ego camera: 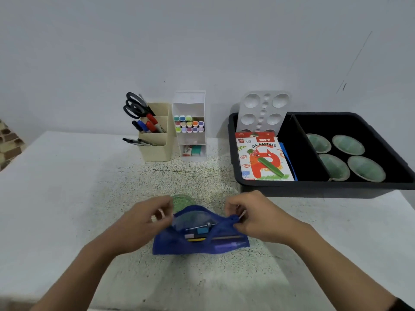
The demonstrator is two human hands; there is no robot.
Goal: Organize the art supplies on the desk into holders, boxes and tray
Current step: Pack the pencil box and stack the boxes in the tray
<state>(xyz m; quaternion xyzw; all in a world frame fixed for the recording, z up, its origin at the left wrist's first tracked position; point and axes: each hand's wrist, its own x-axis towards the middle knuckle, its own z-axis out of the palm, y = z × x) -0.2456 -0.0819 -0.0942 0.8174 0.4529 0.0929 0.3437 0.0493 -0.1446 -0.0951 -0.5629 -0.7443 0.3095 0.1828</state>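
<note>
A blue mesh zip pouch lies near the front middle of the desk with small supplies showing inside its open mouth. My left hand pinches the pouch's left top edge. On the other side, my right hand pinches the right end at the zipper. A green round object sits just behind the pouch, partly hidden. The beige holder with scissors and markers and the white marker box stand at the back.
A black divided tray at the right holds an oil pastels box, a white palette leaning upright, and several green dishes. The wall rises right behind the desk.
</note>
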